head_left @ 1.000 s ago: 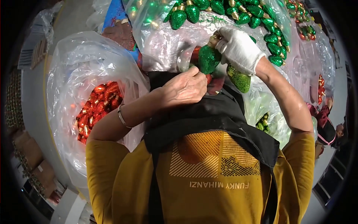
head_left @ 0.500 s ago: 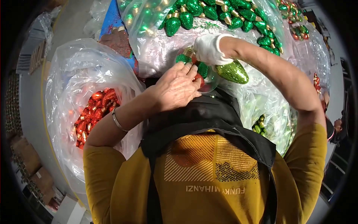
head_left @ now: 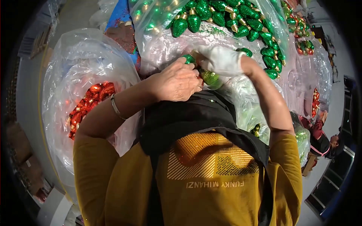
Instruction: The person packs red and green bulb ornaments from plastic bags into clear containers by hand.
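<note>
My bare left hand [head_left: 179,80] is curled round a clear plastic pack, most of which its fingers hide. A dark green glittery bulb-shaped ornament [head_left: 189,58] shows above those fingers, and a bit of red beside them. My right hand [head_left: 220,60], in a white glove, is closed just to the right, its fingertips near a gold cap. Below the glove, a light green bulb ornament [head_left: 211,79] hangs against the pack's clear plastic; its upper end is hidden. Another dark green ornament [head_left: 245,51] shows behind the glove near my wrist; whether it is held I cannot tell.
Many dark green ornaments [head_left: 203,10] lie on clear plastic ahead. A clear bag of red ornaments [head_left: 90,103] stands at left, and a bag with light green ones [head_left: 256,130] at right. Filled packs [head_left: 304,47] lie far right, near another person [head_left: 320,139].
My right hand has brought the light green ornament left and down to the pack at my left hand. My right elbow has come in closer. Another person shows more fully at right.
</note>
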`<move>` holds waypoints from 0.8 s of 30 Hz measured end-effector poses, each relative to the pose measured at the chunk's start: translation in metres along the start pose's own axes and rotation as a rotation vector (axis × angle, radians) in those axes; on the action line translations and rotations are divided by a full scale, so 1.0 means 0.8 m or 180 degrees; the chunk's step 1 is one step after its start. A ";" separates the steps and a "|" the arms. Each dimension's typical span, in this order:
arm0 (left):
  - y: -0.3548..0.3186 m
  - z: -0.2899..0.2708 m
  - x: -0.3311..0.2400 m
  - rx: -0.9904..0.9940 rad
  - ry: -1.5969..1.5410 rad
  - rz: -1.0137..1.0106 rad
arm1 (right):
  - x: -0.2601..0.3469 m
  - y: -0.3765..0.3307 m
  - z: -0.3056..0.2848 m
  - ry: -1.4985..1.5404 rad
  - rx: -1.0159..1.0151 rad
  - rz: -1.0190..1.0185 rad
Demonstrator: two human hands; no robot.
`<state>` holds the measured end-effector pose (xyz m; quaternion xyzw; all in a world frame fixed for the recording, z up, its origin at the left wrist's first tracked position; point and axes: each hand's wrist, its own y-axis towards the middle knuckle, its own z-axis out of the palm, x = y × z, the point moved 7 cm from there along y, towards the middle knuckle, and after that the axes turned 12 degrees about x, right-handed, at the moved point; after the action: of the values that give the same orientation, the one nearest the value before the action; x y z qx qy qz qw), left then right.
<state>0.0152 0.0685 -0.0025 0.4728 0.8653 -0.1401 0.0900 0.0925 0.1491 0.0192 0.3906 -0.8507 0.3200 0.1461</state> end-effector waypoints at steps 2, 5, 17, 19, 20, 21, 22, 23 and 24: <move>0.003 -0.002 0.003 -0.0043 -0.0022 0.0069 | -0.003 -0.008 0.001 0.0093 0.0386 0.0024; 0.006 0.001 0.009 -0.0155 -0.0110 0.0111 | 0.019 -0.023 0.010 -0.1201 0.0320 0.0380; 0.019 -0.017 0.005 -0.0153 0.0331 0.0155 | 0.009 -0.022 -0.014 -0.0694 -0.0379 0.0714; 0.026 -0.020 0.003 -0.0311 0.0310 0.0265 | -0.003 -0.004 -0.015 -0.0606 -0.0478 0.0808; 0.029 -0.022 0.000 -0.0384 0.0294 0.0328 | -0.011 0.005 -0.014 -0.0543 -0.0544 0.0893; 0.032 -0.023 -0.003 -0.0347 0.0308 0.0370 | -0.017 0.006 -0.014 -0.0479 -0.0609 0.0979; 0.032 -0.022 -0.001 -0.0159 0.0231 0.0265 | -0.018 0.003 -0.014 -0.0442 -0.0627 0.0977; 0.033 -0.020 0.000 0.0027 0.0155 0.0159 | -0.014 -0.001 -0.010 -0.0589 -0.0373 0.0917; 0.034 -0.017 0.003 0.0212 0.0080 0.0052 | -0.011 -0.006 -0.005 -0.0736 -0.0120 0.0853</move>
<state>0.0366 0.0890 0.0052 0.4843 0.8573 -0.1622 0.0645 0.1018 0.1545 0.0202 0.3050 -0.9121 0.2736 0.0105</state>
